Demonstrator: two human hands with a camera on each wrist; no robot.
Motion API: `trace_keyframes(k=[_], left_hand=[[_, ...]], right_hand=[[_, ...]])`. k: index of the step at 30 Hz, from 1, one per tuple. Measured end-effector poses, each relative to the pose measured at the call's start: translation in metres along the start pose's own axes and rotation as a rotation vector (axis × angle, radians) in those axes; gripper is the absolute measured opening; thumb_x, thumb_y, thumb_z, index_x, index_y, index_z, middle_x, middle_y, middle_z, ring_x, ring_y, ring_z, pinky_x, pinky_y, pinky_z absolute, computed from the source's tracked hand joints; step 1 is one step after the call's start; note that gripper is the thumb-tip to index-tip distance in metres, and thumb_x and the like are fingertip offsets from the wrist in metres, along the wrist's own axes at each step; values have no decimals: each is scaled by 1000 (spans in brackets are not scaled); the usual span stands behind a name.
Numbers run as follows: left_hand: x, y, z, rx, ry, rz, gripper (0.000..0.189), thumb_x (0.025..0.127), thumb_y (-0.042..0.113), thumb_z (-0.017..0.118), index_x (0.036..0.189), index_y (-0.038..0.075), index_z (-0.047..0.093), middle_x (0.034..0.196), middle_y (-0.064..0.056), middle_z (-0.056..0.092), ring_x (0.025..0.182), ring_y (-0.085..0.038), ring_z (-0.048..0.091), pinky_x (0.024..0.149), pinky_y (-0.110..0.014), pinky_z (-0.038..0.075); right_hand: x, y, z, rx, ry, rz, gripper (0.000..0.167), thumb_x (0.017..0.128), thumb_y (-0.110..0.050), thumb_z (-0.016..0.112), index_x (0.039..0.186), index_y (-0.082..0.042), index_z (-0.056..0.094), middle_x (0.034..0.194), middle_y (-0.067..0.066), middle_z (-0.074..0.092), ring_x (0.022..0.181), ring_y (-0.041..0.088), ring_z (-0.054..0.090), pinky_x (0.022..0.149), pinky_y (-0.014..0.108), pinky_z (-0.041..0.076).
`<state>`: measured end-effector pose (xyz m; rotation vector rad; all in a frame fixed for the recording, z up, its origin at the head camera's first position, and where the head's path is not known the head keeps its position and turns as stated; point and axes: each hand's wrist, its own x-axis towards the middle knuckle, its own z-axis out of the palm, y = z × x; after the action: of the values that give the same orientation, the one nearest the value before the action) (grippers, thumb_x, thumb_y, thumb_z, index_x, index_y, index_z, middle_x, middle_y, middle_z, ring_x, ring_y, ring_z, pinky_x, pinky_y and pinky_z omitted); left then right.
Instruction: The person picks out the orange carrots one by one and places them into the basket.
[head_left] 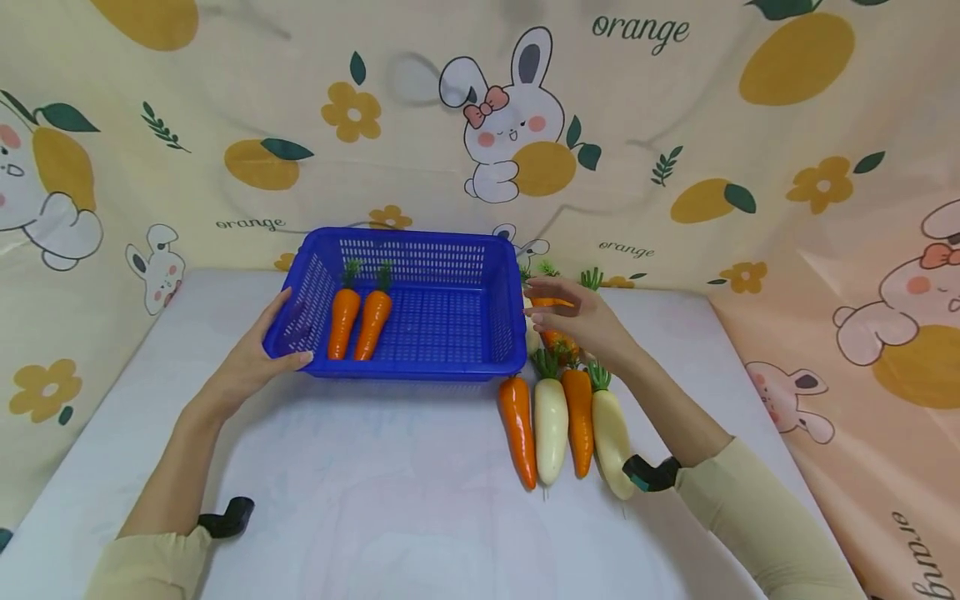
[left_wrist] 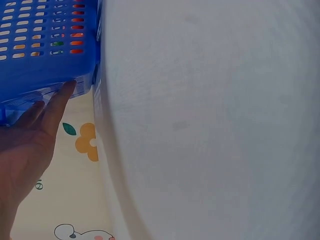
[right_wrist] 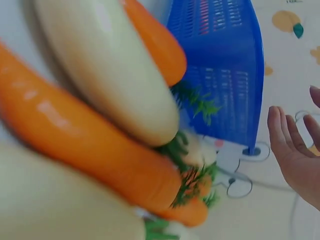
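Blue basket [head_left: 408, 369] being gripped by the left hand [head_left: 243, 367] on a white table [head_left: 337, 500]
Its front-left corner is being clasped by thumb and fingers; two carrots [head_left: 344, 321] are being contained inside. The right hand [head_left: 581, 321] is being held loosely spread beside its right end, near more carrots [head_left: 517, 425] and white radishes [head_left: 551, 429].

Before the printed cloth [head_left: 420, 167], at the back of the table [head_left: 360, 500], a basket [head_left: 420, 369] holds two carrots [head_left: 344, 323] in its left half, between the left hand [head_left: 251, 358] at its left end and the right hand [head_left: 581, 315] near more carrots [head_left: 559, 341], with alternating carrots and daikon radishes [head_left: 551, 432] lying nearer, front right.
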<state>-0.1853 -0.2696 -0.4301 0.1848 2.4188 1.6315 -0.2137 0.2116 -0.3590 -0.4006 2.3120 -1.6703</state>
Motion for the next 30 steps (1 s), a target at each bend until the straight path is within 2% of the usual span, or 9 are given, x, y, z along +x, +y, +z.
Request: trace_keyframes(k=[5,10,15,18,22,30], left_hand=[[-2,2,-2,20,7,-10,98,94,28,69,158,42,-5,167,-9,-8,150,-42,-3,113,-71,7],[-1,4,-2,57,9,-21,99,94,31,69,158,42,-6,167,-10,-9,150,-43,-4,113,-72,6],[-1,3,1,47,5,-27,98,94,31,69,157,42,-6,167,-9,-10,150,-42,-5,113,-72,6],[-1,3,2,41,6,-33,98,94,32,69,157,44,-5,167,-9,-9,150,-42,-5,112,-72,7],[-1,2,2,34,1,-35,98,94,32,69,157,44,-5,167,-9,-10,150,-43,-4,112,-72,7],[0,2,0,14,0,-18,98,94,31,69,158,43,-4,167,-8,-10,150,-42,-5,113,-71,6]], right_hand=[[-19,6,-9,-24,25,27,55,95,-21,68,145,-11,48,142,12,53,124,34,57,94,41,54],[-40,17,-10,0,41,40,56,95,-24,69,145,-10,48,141,9,54,122,26,60,95,41,54],[-64,32,-11,36,91,43,53,95,-21,68,144,-11,49,141,13,52,119,23,62,96,31,53],[-78,42,-9,49,134,59,53,96,-20,68,144,-12,48,144,17,48,124,28,58,94,23,52],[-94,54,-2,74,195,78,55,95,-16,68,145,-9,46,149,19,42,133,37,48,94,20,50],[-118,67,18,114,276,141,63,95,-12,68,150,-3,39,156,17,36,142,34,37,93,17,49]])
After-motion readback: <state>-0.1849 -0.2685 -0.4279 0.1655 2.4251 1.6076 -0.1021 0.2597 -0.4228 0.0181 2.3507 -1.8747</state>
